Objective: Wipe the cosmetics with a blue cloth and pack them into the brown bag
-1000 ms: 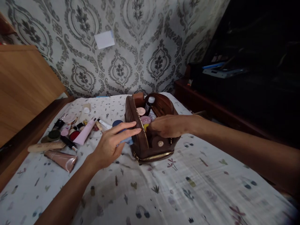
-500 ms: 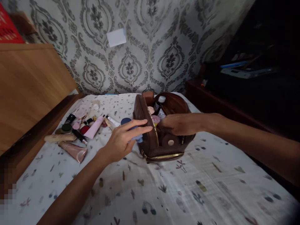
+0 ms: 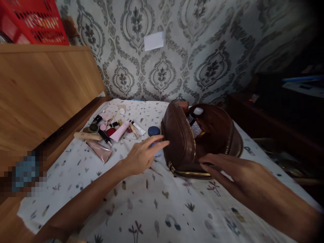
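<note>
A brown leather bag (image 3: 178,141) with gold zippers stands open on the bed. Inside it I can see a white-capped bottle (image 3: 198,111) and a glittery silver item (image 3: 195,129). My right hand (image 3: 233,172) is at the front of the opening, thumb and fingers closed on the bag's front edge. My left hand (image 3: 143,153) reaches to the bag's left side with fingers stretched out and apart, holding nothing. Just behind that hand stands a container with a dark blue lid (image 3: 154,131), its lower part partly covered by the fingers.
Makeup lies heaped to the left, including a pink tube (image 3: 120,131), a rose-gold tube (image 3: 99,152) and a beige tube (image 3: 87,136). A wooden cabinet (image 3: 48,91) with a red basket (image 3: 40,23) on top borders the left. Dark furniture lies beyond the right edge.
My right hand has come out from inside the bag to its front edge. My left fingers have moved off the bag's top rim. The view has turned left.
</note>
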Action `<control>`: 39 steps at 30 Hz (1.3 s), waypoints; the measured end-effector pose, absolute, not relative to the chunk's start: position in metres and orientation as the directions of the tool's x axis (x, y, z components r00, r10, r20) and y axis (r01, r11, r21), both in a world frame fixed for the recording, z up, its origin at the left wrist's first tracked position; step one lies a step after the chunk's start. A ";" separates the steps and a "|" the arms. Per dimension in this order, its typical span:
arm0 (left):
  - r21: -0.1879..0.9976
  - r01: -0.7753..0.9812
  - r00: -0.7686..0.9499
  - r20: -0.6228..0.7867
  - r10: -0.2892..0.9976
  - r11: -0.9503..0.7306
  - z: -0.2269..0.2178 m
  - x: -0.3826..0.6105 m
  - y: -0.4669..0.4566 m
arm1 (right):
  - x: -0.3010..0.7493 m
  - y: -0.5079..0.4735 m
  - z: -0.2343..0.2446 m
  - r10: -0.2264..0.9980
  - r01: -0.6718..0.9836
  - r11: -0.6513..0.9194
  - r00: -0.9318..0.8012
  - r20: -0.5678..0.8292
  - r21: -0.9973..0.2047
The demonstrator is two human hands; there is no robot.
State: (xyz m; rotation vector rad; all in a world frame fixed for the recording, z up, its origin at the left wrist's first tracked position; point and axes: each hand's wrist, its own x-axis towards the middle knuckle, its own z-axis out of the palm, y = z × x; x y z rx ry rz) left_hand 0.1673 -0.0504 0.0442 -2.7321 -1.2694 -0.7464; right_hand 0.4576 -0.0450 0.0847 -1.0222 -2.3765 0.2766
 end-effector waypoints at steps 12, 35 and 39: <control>0.138 0.990 -0.096 0.426 0.900 0.040 0.014 0.076 -0.042 | 0.408 -0.079 0.037 0.335 0.488 0.872 -0.546 0.768 -0.034; 0.030 0.996 -0.085 0.370 0.925 0.079 -0.012 0.055 -0.040 | 0.232 -0.044 -0.033 0.511 0.164 0.771 -0.736 0.445 -0.615; 0.001 0.996 -0.088 0.338 0.937 0.093 -0.009 0.059 -0.041 | 0.234 -0.044 -0.036 0.482 0.162 0.799 -0.749 0.455 -0.580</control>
